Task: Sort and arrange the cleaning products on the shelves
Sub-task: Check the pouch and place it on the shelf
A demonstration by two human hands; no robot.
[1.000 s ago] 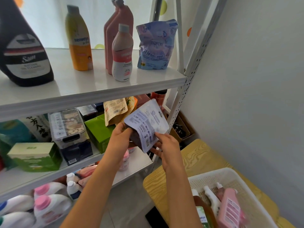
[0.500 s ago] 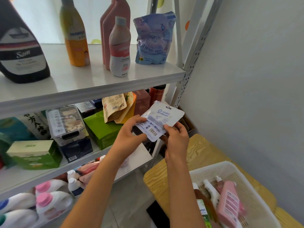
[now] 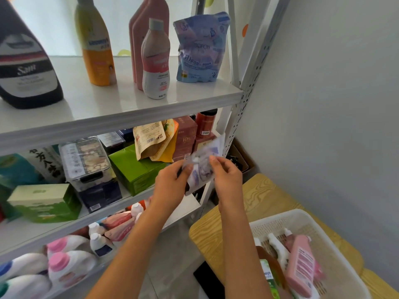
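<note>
Both hands up in front of the middle shelf (image 3: 138, 192), gripping one small flat pouch (image 3: 204, 164) between them. Left hand (image 3: 172, 182) pinches its left edge, right hand (image 3: 226, 175) pinches the right edge near the top. Pouch is motion-blurred; pale with purple/blue print, tilted, upper corner toward the shelf post (image 3: 241, 117). It's in the air, touching no shelf.

Top shelf (image 3: 129, 108), left to right: dark bottle (image 3: 23, 67), yellow bottle (image 3: 97, 44), tall pink bottle (image 3: 149, 24) with a smaller pink-white bottle (image 3: 155, 61) just in front, blue refill bag (image 3: 200, 46) upright at the right end.

Middle shelf: green-white box (image 3: 43, 201), clear tub (image 3: 86, 162) on a dark box (image 3: 101, 194), green box (image 3: 136, 169), tan pouches (image 3: 151, 141) leaning behind it, maroon boxes (image 3: 185, 137) and a red can (image 3: 205, 124) at the back right.

Lower shelf: white jugs with pink caps (image 3: 64, 264) lying down, small white-capped bottles (image 3: 99, 242) near them.

Right, low: white basket (image 3: 336, 251) on a wooden table (image 3: 265, 197), holding a pink bottle (image 3: 300, 266), white bottles (image 3: 278, 247) and a brown bottle with a green label (image 3: 269, 275).
</note>
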